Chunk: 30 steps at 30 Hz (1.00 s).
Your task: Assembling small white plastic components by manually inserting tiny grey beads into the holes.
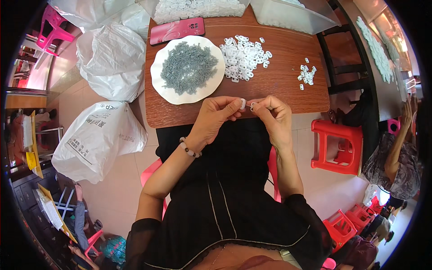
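Observation:
Just past the near edge of the brown wooden table (279, 96), my two hands meet over my lap. My left hand (219, 113) pinches a small white plastic piece (243, 104) between thumb and fingers. In my right hand (273, 118), the thumb and forefinger close on another small white looped piece (252, 106), close beside the first. Whether the two pieces touch I cannot tell. Beyond my left hand is a white scalloped plate (157, 74) heaped with small grey-blue rods (188, 67). A pile of white two-holed plastic pieces (245, 57) lies to its right.
A smaller group of white pieces (307, 74) lies at the table's right. A pink phone (177, 31) is behind the plate, with clear bins (294, 17) at the far edge. White sacks (101, 139) stand on the left, a red stool (336, 146) on the right. Other people sit around.

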### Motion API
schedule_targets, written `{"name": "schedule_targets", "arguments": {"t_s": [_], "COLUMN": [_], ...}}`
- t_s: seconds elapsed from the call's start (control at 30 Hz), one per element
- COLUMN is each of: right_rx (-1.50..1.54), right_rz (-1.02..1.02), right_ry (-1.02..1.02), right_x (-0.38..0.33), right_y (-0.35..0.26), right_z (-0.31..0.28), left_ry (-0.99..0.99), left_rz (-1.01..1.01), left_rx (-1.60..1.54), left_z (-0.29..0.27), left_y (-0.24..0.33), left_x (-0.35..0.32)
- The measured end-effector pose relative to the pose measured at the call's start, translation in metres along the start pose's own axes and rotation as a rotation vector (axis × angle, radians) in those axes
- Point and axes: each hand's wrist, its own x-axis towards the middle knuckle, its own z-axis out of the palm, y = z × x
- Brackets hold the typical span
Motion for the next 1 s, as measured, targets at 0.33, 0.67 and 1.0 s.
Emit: {"name": "schedule_targets", "arguments": {"t_s": [0.33, 0.67, 1.0], "right_rx": [-0.047, -0.072, -0.056], "right_rz": [-0.015, 0.013, -0.018], "right_ry": [-0.007, -0.012, -0.001], "right_x": [0.0, -0.0018, -0.0023], "right_y": [0.0019, -0.0007, 0.0025], "right_z": [-0.0005, -0.0007, -0.0013], "left_ry": [0.02, 0.03, 0.027], "left_rz": [0.016, 0.029, 0.023], "left_rx": [0.059, 0.083, 0.099], "left_z": [0.0025, 0.0024, 0.004], "left_y": [0.0013, 0.0001, 0.0002], "left_x": [-0.0008, -0.0014, -0.0011]}}
